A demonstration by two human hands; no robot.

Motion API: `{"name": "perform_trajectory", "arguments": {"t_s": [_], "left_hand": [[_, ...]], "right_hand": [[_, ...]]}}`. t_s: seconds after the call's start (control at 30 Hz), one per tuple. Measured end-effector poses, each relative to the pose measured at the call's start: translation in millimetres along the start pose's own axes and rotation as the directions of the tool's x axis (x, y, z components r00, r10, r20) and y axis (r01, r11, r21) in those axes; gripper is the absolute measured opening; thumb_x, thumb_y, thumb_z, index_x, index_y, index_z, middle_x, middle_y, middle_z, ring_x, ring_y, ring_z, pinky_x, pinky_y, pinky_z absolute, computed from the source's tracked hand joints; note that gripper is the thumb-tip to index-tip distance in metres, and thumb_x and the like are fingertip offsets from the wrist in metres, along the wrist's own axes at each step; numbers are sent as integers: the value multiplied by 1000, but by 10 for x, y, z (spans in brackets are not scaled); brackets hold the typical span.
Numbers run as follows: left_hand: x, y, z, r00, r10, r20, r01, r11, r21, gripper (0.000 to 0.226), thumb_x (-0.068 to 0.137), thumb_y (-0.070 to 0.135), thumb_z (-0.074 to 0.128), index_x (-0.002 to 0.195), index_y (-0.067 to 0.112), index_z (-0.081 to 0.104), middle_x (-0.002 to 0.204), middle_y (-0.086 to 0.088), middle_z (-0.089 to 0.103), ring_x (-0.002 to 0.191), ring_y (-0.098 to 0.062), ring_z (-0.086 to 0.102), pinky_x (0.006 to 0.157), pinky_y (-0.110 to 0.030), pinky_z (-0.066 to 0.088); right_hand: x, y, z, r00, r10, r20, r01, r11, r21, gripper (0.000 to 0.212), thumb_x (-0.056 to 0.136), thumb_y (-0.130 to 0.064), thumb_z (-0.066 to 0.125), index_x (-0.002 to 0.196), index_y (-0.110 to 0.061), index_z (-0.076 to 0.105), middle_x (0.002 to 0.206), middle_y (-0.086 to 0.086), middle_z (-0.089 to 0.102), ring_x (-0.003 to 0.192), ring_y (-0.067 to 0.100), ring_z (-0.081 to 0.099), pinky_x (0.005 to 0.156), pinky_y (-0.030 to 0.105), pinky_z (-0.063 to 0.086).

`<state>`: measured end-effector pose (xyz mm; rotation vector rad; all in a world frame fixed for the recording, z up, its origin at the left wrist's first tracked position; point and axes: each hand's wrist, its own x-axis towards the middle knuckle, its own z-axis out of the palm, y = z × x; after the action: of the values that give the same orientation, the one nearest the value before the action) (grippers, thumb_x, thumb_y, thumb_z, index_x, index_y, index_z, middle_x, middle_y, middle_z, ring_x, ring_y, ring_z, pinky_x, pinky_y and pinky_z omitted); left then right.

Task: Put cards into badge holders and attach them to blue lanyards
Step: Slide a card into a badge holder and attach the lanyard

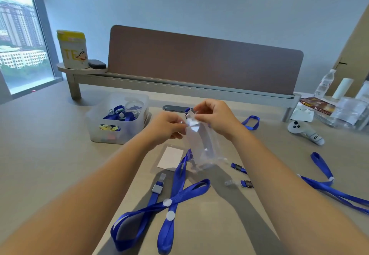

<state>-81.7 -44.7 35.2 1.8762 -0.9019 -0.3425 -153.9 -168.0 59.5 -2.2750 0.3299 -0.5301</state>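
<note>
Both hands are raised above the middle of the table (60,155), working at the top edge of a clear badge holder (199,147) that hangs between them with its lower end near the tabletop. The left hand (167,124) pinches the holder's upper left corner; the right hand (214,118) pinches the top at its slot, where a bit of blue lanyard end (187,110) shows beside the fingertips. This looks like the attaching step: getting the lanyard's clip through the slot. Whether a card is already inside cannot be told. A white card (171,158) lies flat just below the hands, and 1 blue lanyard (175,200) loops across the near edge, with others toward the right edge. Next calls for steady opposing pinches while the clip closes.
</note>
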Motion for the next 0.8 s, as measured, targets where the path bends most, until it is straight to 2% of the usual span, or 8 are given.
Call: {"name": "perform_trajectory", "arguments": {"t_s": [0.07, 0.2, 0.27, 0.33, 0.43, 0.53, 0.7, 0.8], "left_hand": [[20, -28, -30, 997, -53, -56, 47, 995, -92, 16, 90, 12, 48, 81, 7, 61, 70, -1, 56, 64, -11, 54, 62, -16, 47], [28, -110, -142, 972, -194, -134, 137, 928, -346, 5, 91, 11, 47, 89, 11, 52, 77, -5, 54, 69, -14, 55, 67, -24, 50], [23, -154, -176, 964, -244, -105, 176, 882, -437, 6, 91, 8, 46, 97, 10, 49, 78, -6, 53, 70, -15, 55, 66, -26, 50], [5, -178, -187, 962, -269, -42, 218, 853, -474, 8, 92, 7, 45, 89, 9, 52, 78, -6, 54, 70, -15, 55, 60, -24, 52], [-43, -233, -210, 944, -329, 35, 308, 834, -457, 14, 92, 16, 47, 83, 10, 55, 79, -7, 58, 69, -15, 58, 54, -20, 55], [-56, -313, -270, 929, -368, 44, 361, 870, -337, 28, 94, 32, 40, 86, 11, 56, 94, -12, 60, 76, -19, 58, 69, -27, 52], [-41, -208, -317, 969, -246, 11, 235, 914, -331, 58, 93, 48, 16, 117, 10, 53, 113, -2, 50, 106, -22, 46, 97, -35, 34], [-80, -163, -303, 991, -133, -31, 121, 963, -242, 33, 93, 37, 35, 101, 14, 57, 105, -2, 56, 100, -22, 51, 90, -32, 38]], "right_hand": [[-7, 34, -13, 998, 49, -32, -47, 997, 54, 25, 91, -5, 50, 115, -3, 56, 97, 8, 55, 84, 15, 53, 78, 26, 48], [-77, 98, -43, 989, 137, 52, -146, 962, 230, 34, 95, 1, 38, 125, -8, 51, 100, 8, 59, 73, 10, 57, 67, 19, 52], [-119, 113, -26, 984, 131, 117, -153, 967, 205, 37, 92, 6, 41, 123, -7, 56, 101, 5, 59, 76, 7, 58, 64, 17, 53], [-141, 120, 15, 985, 112, 131, -131, 980, 152, 35, 89, 10, 45, 118, -2, 61, 103, 5, 61, 85, 11, 58, 67, 18, 52], [-140, 139, 57, 992, 99, 80, -108, 987, 118, 27, 89, 2, 51, 112, 0, 65, 105, 9, 65, 87, 12, 55, 78, 23, 49], [-131, 165, 77, 997, 70, 33, -70, 997, 11, 23, 88, -9, 56, 105, 1, 68, 89, 13, 64, 72, 12, 52, 79, 32, 47], [-60, 159, 141, 999, 23, 23, -14, 944, -330, 25, 88, -20, 57, 104, -6, 70, 95, 3, 57, 88, 18, 51, 84, 36, 46], [-32, 144, 174, 999, 10, 48, 10, 922, -388, 25, 90, -21, 55, 104, -5, 68, 101, 4, 46, 89, 17, 47, 81, 31, 41]]}}
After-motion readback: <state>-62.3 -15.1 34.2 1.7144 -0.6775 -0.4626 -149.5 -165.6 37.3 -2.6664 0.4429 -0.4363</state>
